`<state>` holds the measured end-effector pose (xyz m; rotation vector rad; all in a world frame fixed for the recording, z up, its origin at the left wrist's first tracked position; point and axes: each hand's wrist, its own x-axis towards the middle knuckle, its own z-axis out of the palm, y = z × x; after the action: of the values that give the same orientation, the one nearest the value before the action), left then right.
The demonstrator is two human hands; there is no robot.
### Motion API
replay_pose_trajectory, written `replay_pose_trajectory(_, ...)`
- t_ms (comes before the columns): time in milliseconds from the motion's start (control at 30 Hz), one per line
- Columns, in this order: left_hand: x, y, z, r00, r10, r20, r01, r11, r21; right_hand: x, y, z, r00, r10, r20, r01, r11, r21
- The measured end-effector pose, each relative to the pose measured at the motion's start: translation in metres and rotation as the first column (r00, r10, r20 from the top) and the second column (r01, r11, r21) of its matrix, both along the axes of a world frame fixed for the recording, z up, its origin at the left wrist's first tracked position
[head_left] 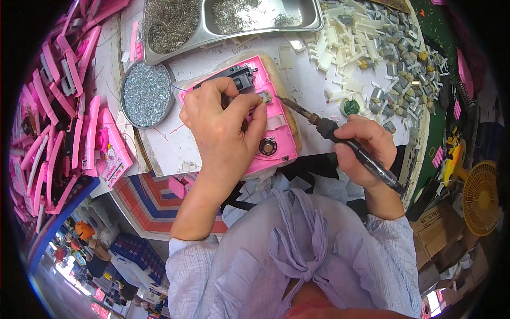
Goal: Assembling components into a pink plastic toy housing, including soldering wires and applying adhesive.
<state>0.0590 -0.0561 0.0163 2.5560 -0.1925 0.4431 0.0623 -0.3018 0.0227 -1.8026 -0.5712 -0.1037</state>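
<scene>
My right hand (366, 149) grips a soldering iron (353, 143) by its dark handle. The metal tip points left and ends close to a small metal part (265, 97) inside a pink plastic case (284, 139). Over the case's left side, my left hand (223, 117) is closed in a pinch; whatever lies between its fingertips is hidden. A dark grey mechanism (241, 78) sits in the upper part of the case, and a small round speaker (268, 147) near its lower end. The case rests on a worn, pale brown pad (291, 114).
A round tin (146, 94) of small metal pieces stands left, below a metal tray (212, 37) of springs. White plastic parts (340, 45) and small motors (404, 80) lie heaped at right, near a small green-filled cup (349, 107). Pink casings (58, 117) pile up far left; a yellow fan (481, 196) stands right.
</scene>
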Motion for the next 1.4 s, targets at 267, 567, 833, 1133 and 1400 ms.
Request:
replay_pose_trajectory(267, 0.001, 0.000, 0.003, 1.000, -0.005, -0.007, 0.005, 1.000, 0.020, 0.002, -0.003, 0.001, 1.000, 0.000, -0.015, 0.000, 1.000, 0.005)
replay_pose_trajectory(567, -0.001, -0.001, 0.007, 0.999, -0.006, -0.047, 0.008, 0.999, 0.040, 0.006, -0.006, 0.002, 1.000, 0.011, 0.012, -0.011, 1.000, -0.013)
replay_pose_trajectory(833, 0.006, -0.011, 0.011, 0.999, 0.019, -0.048, -0.013, 0.993, 0.119, 0.007, 0.002, -0.003, 1.000, 0.028, -0.012, -0.028, 1.000, -0.001)
replay_pose_trajectory(1133, 0.010, -0.013, 0.012, 0.998, 0.025, -0.064, -0.013, 0.984, 0.176, 0.008, 0.004, -0.007, 0.998, 0.046, -0.051, -0.046, 0.999, 0.011)
replay_pose_trajectory(1400, 0.010, -0.013, 0.014, 0.996, 0.024, -0.084, -0.009, 0.983, 0.185, 0.010, 0.007, -0.007, 0.998, 0.054, -0.029, -0.054, 0.999, 0.006)
